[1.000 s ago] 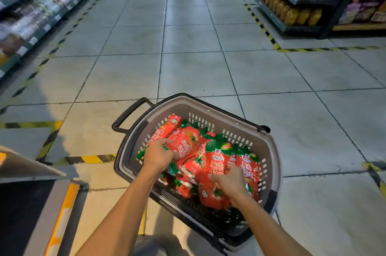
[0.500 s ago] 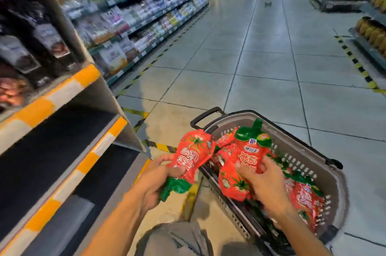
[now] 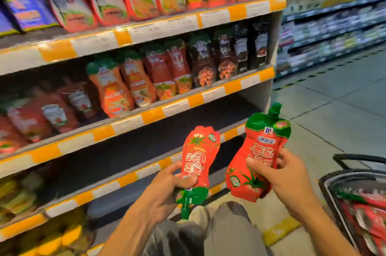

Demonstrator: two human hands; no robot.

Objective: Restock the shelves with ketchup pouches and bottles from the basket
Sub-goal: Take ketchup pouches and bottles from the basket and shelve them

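My left hand (image 3: 167, 189) grips a red ketchup pouch (image 3: 198, 151) upside down, its green cap end pointing toward the floor. My right hand (image 3: 279, 176) grips a second ketchup pouch (image 3: 261, 151) upright, green spout on top. Both pouches hang in front of a dark bare shelf level (image 3: 129, 151) with an orange and white edge strip. The grey basket (image 3: 342, 180) stands at the lower right on the floor, with more red pouches (image 3: 367, 212) inside.
The shelf above (image 3: 177, 105) carries ketchup bottles and sauce pouches. Higher levels hold more packets. Yellow packs lie on the lowest level at the left. My knee (image 3: 225, 226) is below the hands. An open tiled aisle (image 3: 334, 97) runs to the right, with another shelf row behind.
Both hands lifted a pouch each out of the basket and carried them left and up to the shelves. My view swung from the basket to the shelf unit.
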